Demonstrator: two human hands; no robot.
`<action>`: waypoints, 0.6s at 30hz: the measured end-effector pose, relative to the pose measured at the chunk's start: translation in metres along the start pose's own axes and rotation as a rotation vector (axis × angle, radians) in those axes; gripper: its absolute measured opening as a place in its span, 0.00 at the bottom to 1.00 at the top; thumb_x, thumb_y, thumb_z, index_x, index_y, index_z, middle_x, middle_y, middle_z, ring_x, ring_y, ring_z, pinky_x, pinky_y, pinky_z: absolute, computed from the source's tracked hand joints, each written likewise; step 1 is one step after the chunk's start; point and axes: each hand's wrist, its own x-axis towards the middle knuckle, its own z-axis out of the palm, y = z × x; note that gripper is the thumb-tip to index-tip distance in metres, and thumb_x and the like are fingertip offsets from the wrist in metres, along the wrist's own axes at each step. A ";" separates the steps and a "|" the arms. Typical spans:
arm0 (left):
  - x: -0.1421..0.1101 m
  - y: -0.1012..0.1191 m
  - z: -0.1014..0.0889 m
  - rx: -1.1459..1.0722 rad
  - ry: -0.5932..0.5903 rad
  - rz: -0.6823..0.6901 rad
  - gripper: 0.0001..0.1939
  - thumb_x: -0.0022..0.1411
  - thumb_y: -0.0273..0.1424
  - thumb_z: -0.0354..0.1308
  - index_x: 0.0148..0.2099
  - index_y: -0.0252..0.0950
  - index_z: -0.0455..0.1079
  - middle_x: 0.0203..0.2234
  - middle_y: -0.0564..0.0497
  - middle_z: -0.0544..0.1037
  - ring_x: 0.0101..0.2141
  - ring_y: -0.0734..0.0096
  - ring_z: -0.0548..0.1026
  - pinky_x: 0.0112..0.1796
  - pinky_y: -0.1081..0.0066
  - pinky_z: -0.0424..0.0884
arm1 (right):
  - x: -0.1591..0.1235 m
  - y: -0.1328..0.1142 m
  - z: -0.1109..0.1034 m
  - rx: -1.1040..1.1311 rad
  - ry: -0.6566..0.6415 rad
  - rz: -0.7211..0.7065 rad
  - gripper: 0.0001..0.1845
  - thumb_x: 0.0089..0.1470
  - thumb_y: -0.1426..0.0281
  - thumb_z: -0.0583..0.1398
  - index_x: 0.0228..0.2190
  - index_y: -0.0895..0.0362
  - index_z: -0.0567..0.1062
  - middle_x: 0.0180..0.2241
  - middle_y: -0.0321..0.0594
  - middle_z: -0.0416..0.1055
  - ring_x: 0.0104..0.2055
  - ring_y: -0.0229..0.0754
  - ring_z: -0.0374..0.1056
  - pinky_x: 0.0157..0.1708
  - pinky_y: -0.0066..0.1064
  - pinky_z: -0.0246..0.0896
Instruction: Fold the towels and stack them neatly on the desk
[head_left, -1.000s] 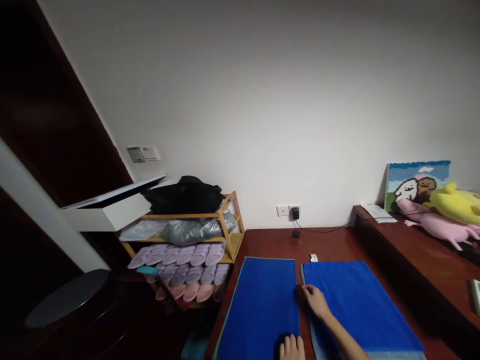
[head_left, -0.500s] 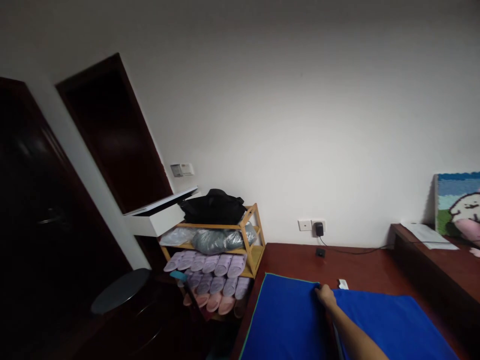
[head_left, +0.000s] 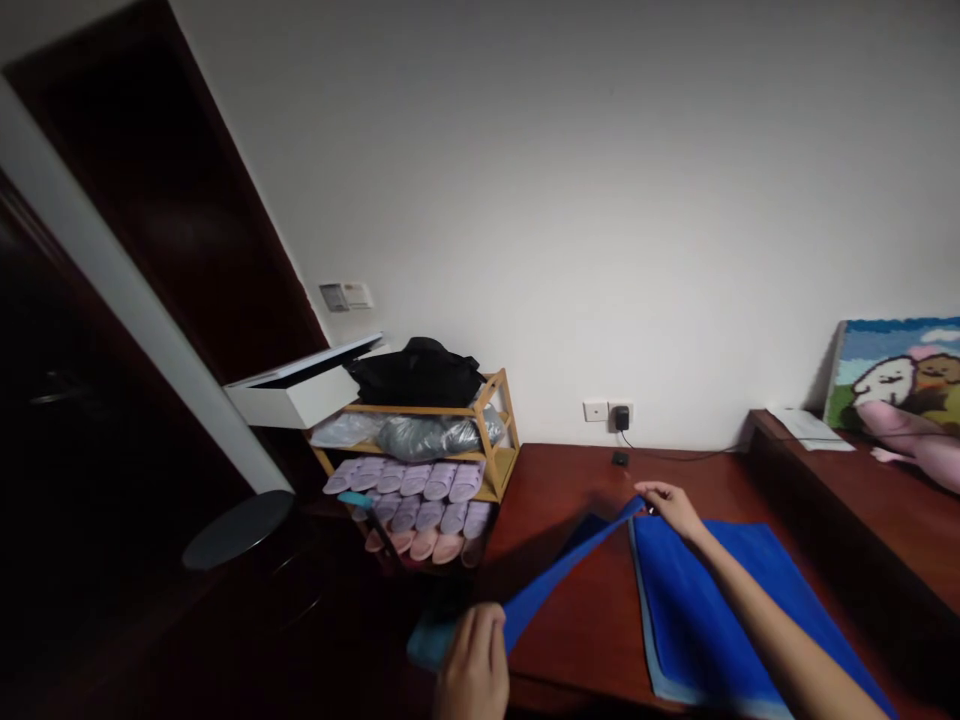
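Observation:
A blue cloth (head_left: pixel 559 572) is stretched between my two hands, lifted at its edge above the dark red tabletop. My left hand (head_left: pixel 474 662), low at the table's left edge, is closed round one end of it. Farther back, my right hand (head_left: pixel 670 508) pinches the other end between thumb and fingers. Under my right forearm more blue cloth (head_left: pixel 709 590) lies flat on the table, with a light blue-grey layer (head_left: pixel 651 655) showing along its left and front edges.
Left of the table (head_left: pixel 570 465) stands a wooden shoe rack (head_left: pixel 495 455) with several slippers, a black bag (head_left: pixel 420 375) and a white box (head_left: pixel 300 395). A round stool (head_left: pixel 240 530) is farther left. A black plug (head_left: pixel 621 417) with a cord sits in the wall socket.
The left blue cloth, flat on the table before, is now raised by its edge. My left hand has come into view holding it. The view has tilted down slightly.

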 end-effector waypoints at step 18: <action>0.077 0.107 -0.083 -0.378 -0.023 0.330 0.10 0.70 0.31 0.54 0.38 0.45 0.76 0.35 0.53 0.82 0.37 0.68 0.81 0.40 0.72 0.78 | -0.297 -0.126 -0.213 -0.780 0.322 -0.384 0.24 0.61 0.44 0.56 0.37 0.46 0.83 0.41 0.46 0.79 0.34 0.45 0.77 0.31 0.29 0.71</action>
